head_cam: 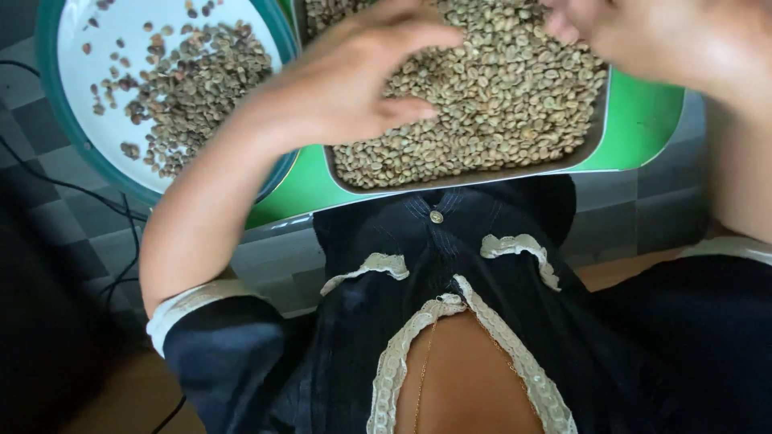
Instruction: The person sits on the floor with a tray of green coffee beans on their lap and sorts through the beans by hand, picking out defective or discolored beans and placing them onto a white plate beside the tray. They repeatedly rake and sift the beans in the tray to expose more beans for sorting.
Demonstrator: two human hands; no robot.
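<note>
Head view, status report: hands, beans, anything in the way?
Left hand open over tray of pale beans. Right hand at tray's far edge, grip unclear. Bowl of darker beans alongside. Nothing blocking.

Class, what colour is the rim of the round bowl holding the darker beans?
Teal-green rim, white inside; seen in the head view.

Pale green coffee beans (498, 104) lie heaped in a shallow grey tray (450, 182).

The right hand (683, 40) is running off the top edge, its fingertips blurring. The left hand (354, 80) is covering part of the heap of pale green beans (498, 96). The shallow grey rectangular tray (599, 120) and the teal-rimmed white round bowl (60, 120) are being cropped at the top.
</note>
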